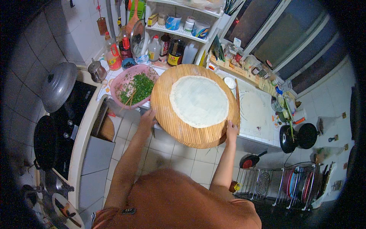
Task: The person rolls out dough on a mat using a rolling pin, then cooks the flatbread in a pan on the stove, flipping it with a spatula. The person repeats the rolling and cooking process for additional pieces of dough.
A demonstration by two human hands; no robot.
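Note:
A round wooden board (163, 114) carries a wide, thin sheet of rolled dough (200, 100). My left hand (147, 118) grips the board's near left edge, and my right hand (232, 130) grips its near right edge; the fingers under the wood are hidden. The board's near part juts out past the counter's front edge, over the floor. Left of the board is a pink basin (115, 84) with chopped green filling (141, 88) and chopsticks (130, 98) in it. Along the board's right side lies a wooden rolling pin (237, 94), partly covered by the board.
A small bowl of white flour (229, 82) sits behind the board. Right of it, a pale floury mat (254, 111) covers the counter. Bottles (113, 54) and a white shelf rack (177, 31) stand at the back. At left is a stove with a black pan (45, 143) and a domed lid (60, 87).

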